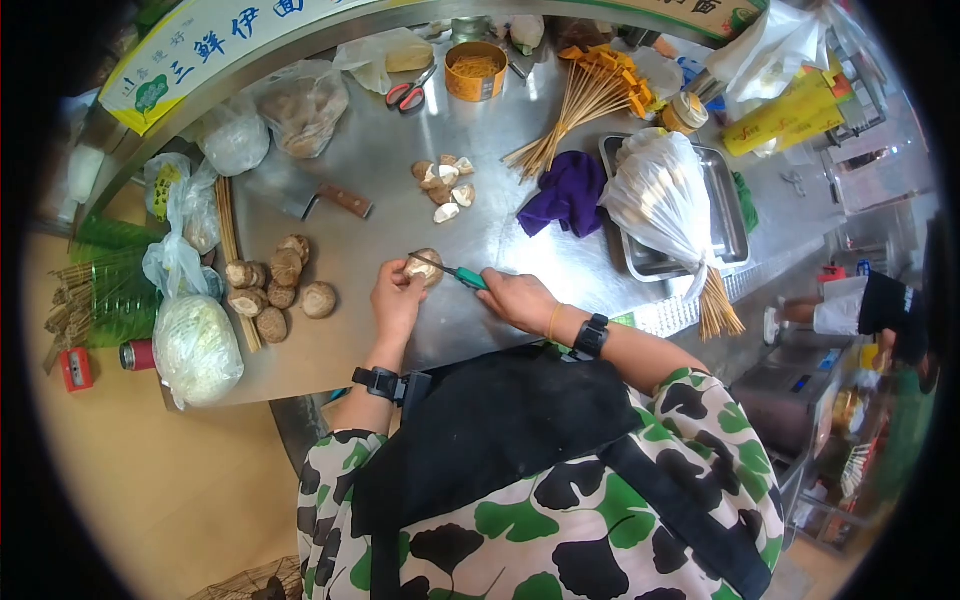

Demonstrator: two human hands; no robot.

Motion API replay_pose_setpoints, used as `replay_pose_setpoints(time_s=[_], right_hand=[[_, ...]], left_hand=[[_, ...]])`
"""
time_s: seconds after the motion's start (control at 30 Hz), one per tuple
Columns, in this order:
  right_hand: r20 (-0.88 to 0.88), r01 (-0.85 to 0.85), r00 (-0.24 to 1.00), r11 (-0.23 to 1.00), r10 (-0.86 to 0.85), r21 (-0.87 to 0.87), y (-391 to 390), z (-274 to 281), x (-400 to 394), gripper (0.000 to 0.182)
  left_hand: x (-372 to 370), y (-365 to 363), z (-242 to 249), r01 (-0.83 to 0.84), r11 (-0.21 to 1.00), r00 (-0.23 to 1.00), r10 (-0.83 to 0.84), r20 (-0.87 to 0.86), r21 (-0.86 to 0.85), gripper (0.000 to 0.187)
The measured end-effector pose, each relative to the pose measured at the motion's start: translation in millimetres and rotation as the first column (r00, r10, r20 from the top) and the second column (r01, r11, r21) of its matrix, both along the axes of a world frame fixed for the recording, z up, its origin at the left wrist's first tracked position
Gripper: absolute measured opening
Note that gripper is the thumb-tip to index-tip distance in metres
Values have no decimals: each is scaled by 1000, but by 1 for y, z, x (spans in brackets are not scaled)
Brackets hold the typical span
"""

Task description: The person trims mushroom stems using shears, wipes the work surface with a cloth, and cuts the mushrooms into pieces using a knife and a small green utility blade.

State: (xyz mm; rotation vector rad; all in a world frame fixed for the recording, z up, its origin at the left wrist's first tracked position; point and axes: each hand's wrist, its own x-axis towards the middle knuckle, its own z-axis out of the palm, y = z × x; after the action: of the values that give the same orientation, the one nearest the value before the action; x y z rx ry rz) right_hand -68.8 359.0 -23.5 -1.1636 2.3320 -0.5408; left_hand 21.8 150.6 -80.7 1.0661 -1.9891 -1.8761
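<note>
My left hand (397, 292) pinches a brown-capped mushroom (427, 262) over the steel table, its pale underside facing up. My right hand (517, 299) is closed around the green handle of a small knife (469, 278). The thin blade lies across the mushroom, close to my left fingertips. Beyond my hands is a loose pile of cut mushroom pieces (443, 184), some brown and some white. To the left, several whole mushrooms (285, 268) sit in a cluster beside a bundle of wooden skewers (228, 235).
A cleaver (342, 200) lies left of the pile. Behind are red-handled scissors (410, 93) and a round tin (476, 72). On the right are a purple cloth (566, 192) and a metal tray (738, 215) bearing bagged skewers. A person (880, 308) stands far right.
</note>
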Motion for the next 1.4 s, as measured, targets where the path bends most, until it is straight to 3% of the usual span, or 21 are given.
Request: replay_pose_setpoints(time_s=[0.23,0.37,0.43,0.63,0.73,0.83,0.93,1.03,1.23,1.4], right_hand=[[-84,0,996,999,4,53,-6,-17,5,26],[-117,-1,993,999,6,43,-10,-26,6,20],[-101,-29,994,992,41,124,-14,-23,4,18],[-109,-69,989,966,99,251,-15,-14,3,17],[-89,-41,994,965,66,259,-1,-6,6,20],[-84,-9,996,970,31,243,24,-8,5,23],[-84,37,996,983,-22,181,35,-7,9,27],[-100,30,995,995,-20,97,35,-5,16,27],[-61,-92,994,996,93,8,16,-2,27,25],[-114,-139,984,990,138,-2,10,-10,28,24]], left_hand=[[-1,1,-5,-15,1000,998,15,-57,12,28],[-2,2,-4,-2,997,1000,0,-25,-79,26],[-2,1,-9,22,987,1000,-22,0,-160,29],[-3,3,7,-11,986,999,17,36,-165,38],[-2,-1,5,47,987,998,-40,49,-152,33],[5,-4,-13,145,883,989,-137,50,-447,28],[12,-4,-29,68,880,997,-70,13,-469,22],[23,0,-1,7,985,996,9,89,-174,16],[34,1,3,58,988,992,-41,120,-146,13],[35,2,-7,46,982,998,-39,44,-184,11]])
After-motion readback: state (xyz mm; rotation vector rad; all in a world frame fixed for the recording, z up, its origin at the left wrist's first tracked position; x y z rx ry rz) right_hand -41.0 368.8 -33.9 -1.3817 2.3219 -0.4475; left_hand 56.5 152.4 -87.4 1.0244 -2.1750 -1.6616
